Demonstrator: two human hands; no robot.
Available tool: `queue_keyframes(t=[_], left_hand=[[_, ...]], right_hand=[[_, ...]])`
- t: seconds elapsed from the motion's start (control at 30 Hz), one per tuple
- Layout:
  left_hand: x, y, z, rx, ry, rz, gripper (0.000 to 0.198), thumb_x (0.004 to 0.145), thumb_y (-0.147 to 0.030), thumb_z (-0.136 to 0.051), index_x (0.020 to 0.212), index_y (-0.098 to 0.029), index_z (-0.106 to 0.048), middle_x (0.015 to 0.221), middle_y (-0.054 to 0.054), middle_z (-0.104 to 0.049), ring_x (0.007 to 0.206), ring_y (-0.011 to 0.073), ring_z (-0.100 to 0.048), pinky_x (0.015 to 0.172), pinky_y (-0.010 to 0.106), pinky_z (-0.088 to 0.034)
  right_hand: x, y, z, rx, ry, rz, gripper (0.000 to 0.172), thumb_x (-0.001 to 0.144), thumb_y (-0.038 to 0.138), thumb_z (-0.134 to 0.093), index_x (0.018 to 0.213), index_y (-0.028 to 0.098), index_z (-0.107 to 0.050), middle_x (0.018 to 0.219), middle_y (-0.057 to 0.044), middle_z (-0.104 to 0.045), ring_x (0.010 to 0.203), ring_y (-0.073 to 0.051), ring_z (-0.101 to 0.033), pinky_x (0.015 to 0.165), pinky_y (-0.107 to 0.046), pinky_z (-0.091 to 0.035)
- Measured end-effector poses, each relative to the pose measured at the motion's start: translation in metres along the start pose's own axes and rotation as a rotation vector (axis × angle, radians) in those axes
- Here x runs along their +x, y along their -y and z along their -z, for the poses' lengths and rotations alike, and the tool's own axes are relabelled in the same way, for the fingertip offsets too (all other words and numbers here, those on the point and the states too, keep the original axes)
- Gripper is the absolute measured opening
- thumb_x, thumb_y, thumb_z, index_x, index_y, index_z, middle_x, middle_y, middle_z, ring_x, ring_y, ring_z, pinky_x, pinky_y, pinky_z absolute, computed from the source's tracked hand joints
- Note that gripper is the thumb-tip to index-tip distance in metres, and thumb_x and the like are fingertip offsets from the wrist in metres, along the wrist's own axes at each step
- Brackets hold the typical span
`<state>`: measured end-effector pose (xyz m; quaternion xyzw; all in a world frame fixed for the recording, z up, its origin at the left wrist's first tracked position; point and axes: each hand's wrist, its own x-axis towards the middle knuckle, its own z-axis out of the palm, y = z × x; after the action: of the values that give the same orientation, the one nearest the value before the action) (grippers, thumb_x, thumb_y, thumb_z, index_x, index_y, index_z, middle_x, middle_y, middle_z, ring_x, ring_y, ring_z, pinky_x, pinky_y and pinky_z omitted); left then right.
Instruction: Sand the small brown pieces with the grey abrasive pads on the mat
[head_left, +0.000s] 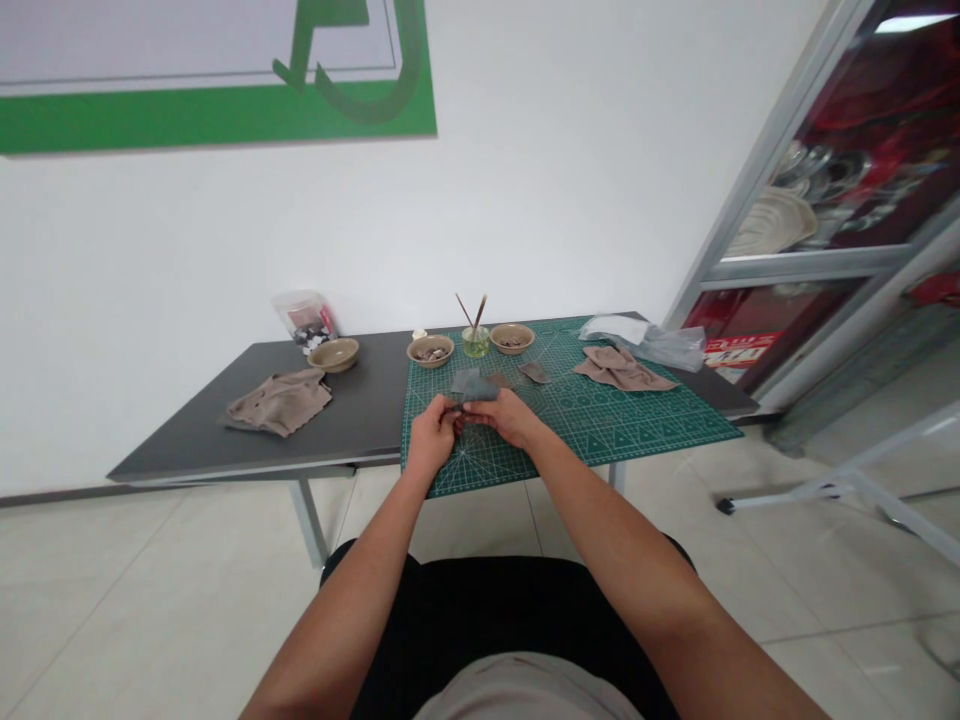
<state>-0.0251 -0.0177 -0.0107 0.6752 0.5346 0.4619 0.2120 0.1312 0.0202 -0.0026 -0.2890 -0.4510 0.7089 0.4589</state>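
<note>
Both of my hands meet over the green cutting mat (615,420) and pinch a small grey piece of fabric (471,384). My left hand (433,432) grips its near left edge with closed fingers. My right hand (504,413) holds the right side, fingers curled on it. Just beyond the fabric lie two small brown scraps (534,372) on the mat. Behind them stand two tan bowls (430,351) (512,339) holding small pieces, with a glass jar (475,341) with two sticks in it between them.
A third tan bowl (334,354) and a clear plastic container (304,319) stand at the back left of the dark table (360,415). A brown cloth (279,402) lies left, another brown cloth (622,369) and a plastic bag (645,340) right. A glass cabinet (840,200) stands at right.
</note>
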Motion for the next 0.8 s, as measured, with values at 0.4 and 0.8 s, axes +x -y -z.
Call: queue_keyframes(t=[0.4, 0.8], left_hand=[[0.0011, 0.0044, 0.0003, 0.03, 0.017, -0.069, 0.01, 0.084, -0.019, -0.05, 0.075, -0.023, -0.053, 0.063, -0.003, -0.063, 0.062, 0.0153, -0.061, 0.064, 0.026, -0.045], [0.0043, 0.0052, -0.0011, -0.072, 0.015, -0.037, 0.014, 0.084, -0.02, -0.05, 0.072, -0.023, -0.044, 0.061, -0.003, -0.061, 0.058, 0.0147, -0.059, 0.061, 0.026, -0.044]], right_hand=[[0.0049, -0.0018, 0.0002, 0.022, -0.029, -0.003, 0.038, 0.049, 0.026, -0.091, 0.08, 0.013, -0.072, 0.078, -0.004, -0.074, 0.07, -0.016, -0.067, 0.072, -0.03, -0.057], [0.0024, 0.0016, -0.0017, -0.029, -0.014, 0.026, 0.036, 0.049, 0.026, -0.089, 0.077, 0.014, -0.071, 0.074, -0.002, -0.072, 0.069, -0.013, -0.064, 0.072, -0.028, -0.052]])
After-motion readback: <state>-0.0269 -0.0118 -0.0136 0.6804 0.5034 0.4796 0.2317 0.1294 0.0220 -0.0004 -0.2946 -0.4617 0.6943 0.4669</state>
